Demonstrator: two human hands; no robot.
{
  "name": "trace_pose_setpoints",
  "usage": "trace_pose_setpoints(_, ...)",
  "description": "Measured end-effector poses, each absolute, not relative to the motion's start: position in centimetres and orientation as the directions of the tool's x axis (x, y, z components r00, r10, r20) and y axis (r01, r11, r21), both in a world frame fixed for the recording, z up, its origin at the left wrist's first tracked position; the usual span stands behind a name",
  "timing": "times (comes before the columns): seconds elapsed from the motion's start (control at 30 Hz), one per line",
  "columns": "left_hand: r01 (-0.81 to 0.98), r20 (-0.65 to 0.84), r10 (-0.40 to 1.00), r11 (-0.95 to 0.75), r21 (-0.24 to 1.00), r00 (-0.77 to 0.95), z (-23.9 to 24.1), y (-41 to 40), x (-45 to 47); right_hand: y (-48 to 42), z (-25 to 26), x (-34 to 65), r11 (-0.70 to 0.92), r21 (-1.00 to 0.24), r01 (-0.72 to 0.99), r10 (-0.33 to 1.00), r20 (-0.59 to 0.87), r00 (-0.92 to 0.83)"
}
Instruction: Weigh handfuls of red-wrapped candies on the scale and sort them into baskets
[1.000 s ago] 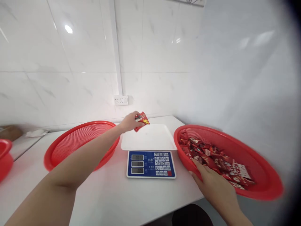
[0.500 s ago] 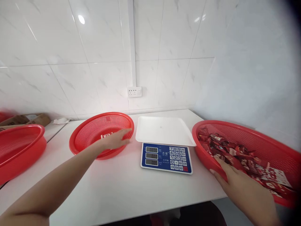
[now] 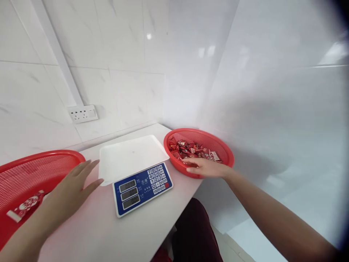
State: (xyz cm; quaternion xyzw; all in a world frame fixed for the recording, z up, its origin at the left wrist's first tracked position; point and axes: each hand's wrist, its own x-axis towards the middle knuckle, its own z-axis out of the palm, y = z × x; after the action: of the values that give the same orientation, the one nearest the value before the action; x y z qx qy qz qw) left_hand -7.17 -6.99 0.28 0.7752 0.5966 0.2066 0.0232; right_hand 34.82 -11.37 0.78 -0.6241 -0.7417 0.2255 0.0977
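While heaped in the right red basket (image 3: 211,140), small red packets (image 3: 188,147) just beyond the fingertips of the right hand (image 3: 203,166), stretched out at the near rim, too hard to tell if pinching it. Down in the left red basket (image 3: 49,154), one red-and-white packet (image 3: 28,205), by the left wrist and behind the fingers of the left hand (image 3: 72,185), spread apart and empty, just by the white pan (image 3: 131,156). Between the baskets, a scale (image 3: 141,189) with a blue front, on the white table (image 3: 89,233).
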Motion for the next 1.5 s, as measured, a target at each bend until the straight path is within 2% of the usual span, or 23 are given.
trace_pose_setpoints(0.07,0.882,0.275,0.929,-0.334,0.332,0.249,1.7,-7.3,-3.8,-9.6,0.7,35.4,0.067,-0.493,0.868,0.970,-0.171,-0.172)
trace_pose_setpoints(0.17,0.785,0.256,0.898,-0.437,0.440,0.357,3.6,-8.0,0.7,-6.7,0.1,35.5,0.006,-0.447,0.894,0.947,-0.284,-0.149)
trace_pose_setpoints(0.3,0.680,0.241,0.867,-0.494,0.542,0.437,4.2,-8.3,3.8,-4.1,-0.4,35.0,0.025,-0.261,0.965,0.876,-0.460,-0.147)
trace_pose_setpoints(0.37,0.658,0.225,0.857,-0.503,0.560,0.464,3.6,-8.0,4.1,-3.6,-0.6,35.0,0.002,-0.154,0.988,0.874,-0.480,-0.077)
trace_pose_setpoints(0.43,0.655,0.202,0.857,-0.497,0.569,0.475,2.8,-7.5,3.9,-3.5,-1.0,35.2,-0.044,-0.107,0.993,0.893,-0.449,-0.009)
trace_pose_setpoints(0.63,0.728,0.161,0.913,-0.398,0.558,0.376,2.0,-5.8,1.8,-2.5,-2.3,36.3,-0.045,-0.273,0.961,0.972,-0.232,-0.021)
trace_pose_setpoints(0.8,0.748,0.144,0.961,-0.273,0.605,0.235,2.5,-5.0,-0.2,-1.0,-0.9,37.8,-0.015,-0.340,0.940,0.982,-0.181,-0.050)
trace_pose_setpoints(0.93,0.729,0.139,0.964,-0.262,0.632,0.226,2.4,-4.9,-0.7,0.1,1.0,39.3,-0.085,-0.453,0.887,0.996,-0.070,0.060)
trace_pose_setpoints(1.0,0.727,0.131,0.960,-0.273,0.630,0.246,2.3,-5.0,-0.6,0.7,1.6,39.7,-0.116,-0.484,0.868,0.992,-0.098,0.078)
trace_pose_setpoints(1.07,0.728,0.124,0.956,-0.284,0.624,0.266,2.3,-5.0,-0.5,1.5,1.8,40.0,-0.124,-0.468,0.875,0.977,-0.214,0.024)
trace_pose_setpoints(1.13,0.732,0.116,0.954,-0.288,0.618,0.277,2.3,-5.0,-0.4,2.4,1.3,39.9,-0.109,-0.453,0.885,0.965,-0.262,-0.015)
trace_pose_setpoints(1.33,0.727,0.140,0.947,-0.312,0.612,0.289,2.2,-4.9,-0.4,3.4,-2.7,38.7,-0.129,-0.451,0.883,0.987,-0.145,0.071)
trace_pose_setpoints(1.5,0.721,0.166,0.940,-0.335,0.606,0.297,2.3,-5.0,-0.5,2.8,-3.6,39.2,-0.180,-0.520,0.835,0.983,-0.065,0.171)
